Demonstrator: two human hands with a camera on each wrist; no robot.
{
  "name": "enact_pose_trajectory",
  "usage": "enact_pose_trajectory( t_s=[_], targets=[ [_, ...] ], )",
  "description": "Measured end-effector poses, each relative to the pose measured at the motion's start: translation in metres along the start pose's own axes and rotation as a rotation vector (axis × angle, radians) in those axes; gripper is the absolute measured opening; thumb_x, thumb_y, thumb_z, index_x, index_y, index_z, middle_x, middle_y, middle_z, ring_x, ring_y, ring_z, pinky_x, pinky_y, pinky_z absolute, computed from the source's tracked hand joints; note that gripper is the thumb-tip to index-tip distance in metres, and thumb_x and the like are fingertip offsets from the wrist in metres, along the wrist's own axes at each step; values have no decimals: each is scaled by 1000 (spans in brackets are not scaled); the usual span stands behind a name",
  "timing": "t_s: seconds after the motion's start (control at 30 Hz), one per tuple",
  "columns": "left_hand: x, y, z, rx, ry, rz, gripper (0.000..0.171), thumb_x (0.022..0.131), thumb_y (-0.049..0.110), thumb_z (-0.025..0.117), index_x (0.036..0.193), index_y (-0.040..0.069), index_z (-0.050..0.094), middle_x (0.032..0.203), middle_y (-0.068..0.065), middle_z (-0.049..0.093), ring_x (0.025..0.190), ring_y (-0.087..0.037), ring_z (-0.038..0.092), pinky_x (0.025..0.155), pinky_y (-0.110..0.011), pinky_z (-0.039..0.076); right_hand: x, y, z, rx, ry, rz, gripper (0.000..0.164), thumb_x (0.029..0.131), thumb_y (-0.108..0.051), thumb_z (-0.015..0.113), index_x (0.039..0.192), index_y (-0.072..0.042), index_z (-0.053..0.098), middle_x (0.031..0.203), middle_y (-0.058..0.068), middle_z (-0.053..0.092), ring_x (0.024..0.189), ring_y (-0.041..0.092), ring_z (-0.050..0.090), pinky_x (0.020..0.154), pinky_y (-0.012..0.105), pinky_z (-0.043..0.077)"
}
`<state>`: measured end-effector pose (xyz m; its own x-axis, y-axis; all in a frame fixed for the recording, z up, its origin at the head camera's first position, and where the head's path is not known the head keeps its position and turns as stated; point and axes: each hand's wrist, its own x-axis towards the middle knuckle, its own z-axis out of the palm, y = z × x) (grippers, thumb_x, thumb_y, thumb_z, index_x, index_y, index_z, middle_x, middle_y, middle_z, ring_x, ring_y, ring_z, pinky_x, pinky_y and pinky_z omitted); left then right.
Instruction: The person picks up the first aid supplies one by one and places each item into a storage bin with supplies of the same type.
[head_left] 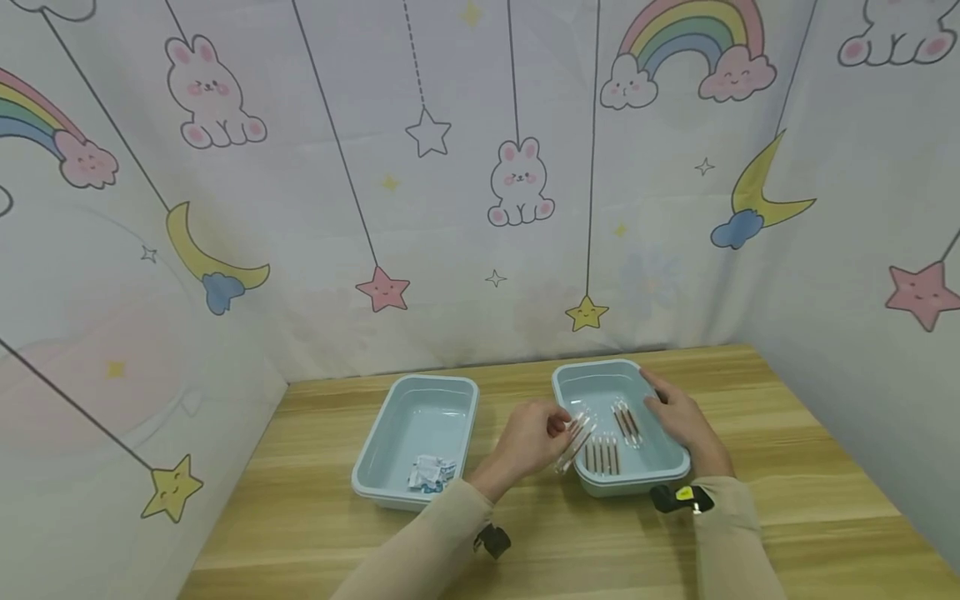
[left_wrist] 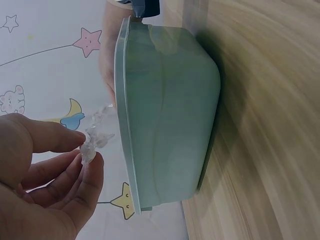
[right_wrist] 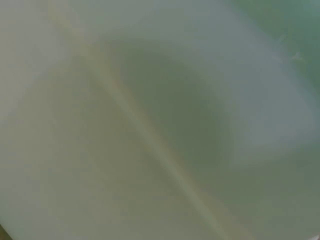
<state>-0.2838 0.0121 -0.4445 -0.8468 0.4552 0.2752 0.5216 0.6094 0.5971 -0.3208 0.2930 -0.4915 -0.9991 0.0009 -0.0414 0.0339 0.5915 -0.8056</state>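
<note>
My left hand [head_left: 528,437] pinches a clear pack of brown-stick swabs [head_left: 576,442] between thumb and fingertips, over the near-left rim of the right light-blue tray [head_left: 633,492]. In the left wrist view the pack [left_wrist: 89,149] shows as crumpled clear film beside the tray's outer wall [left_wrist: 170,110]. Inside that tray lie two more swab packs, one near the front [head_left: 602,456] and one farther back [head_left: 627,423]. My right hand [head_left: 686,421] grips the tray's right rim, thumb over the edge. The tray wall, blurred, fills the right wrist view.
A second light-blue tray [head_left: 420,380] stands to the left, with white-and-blue sachets [head_left: 432,472] at its near end. Both trays are on a wood-grain table [head_left: 315,467]. A cartoon-printed cloth [head_left: 450,225] rises behind and at the sides.
</note>
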Motion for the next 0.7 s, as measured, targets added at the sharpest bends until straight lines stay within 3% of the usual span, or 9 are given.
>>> enact_pose_trajectory(
  t_s=[0.3, 0.5, 0.7],
  targets=[
    [0, 1, 1, 3, 4, 17, 15, 83, 10, 70, 97, 6, 74, 80, 2, 70, 69, -1, 61, 62, -10, 49, 0, 3, 2, -17, 0, -9, 55, 102, -16, 39, 156, -17, 23, 159, 21, 21, 145, 46, 20, 114, 64, 21],
    [2, 4, 1, -2, -22, -22, 16, 85, 12, 70, 99, 7, 74, 81, 4, 70, 69, 1, 59, 62, -10, 49, 0, 0, 1, -18, 4, -3, 55, 103, -18, 39, 156, -18, 23, 159, 22, 21, 145, 47, 20, 114, 63, 21],
    [4, 6, 0, 11, -12, -3, 13, 85, 13, 71, 96, 7, 74, 80, 4, 70, 69, 1, 59, 61, -11, 48, 0, -1, 0, -26, 9, -3, 55, 103, -18, 39, 156, -18, 23, 159, 22, 21, 144, 47, 20, 114, 64, 21]
  ],
)
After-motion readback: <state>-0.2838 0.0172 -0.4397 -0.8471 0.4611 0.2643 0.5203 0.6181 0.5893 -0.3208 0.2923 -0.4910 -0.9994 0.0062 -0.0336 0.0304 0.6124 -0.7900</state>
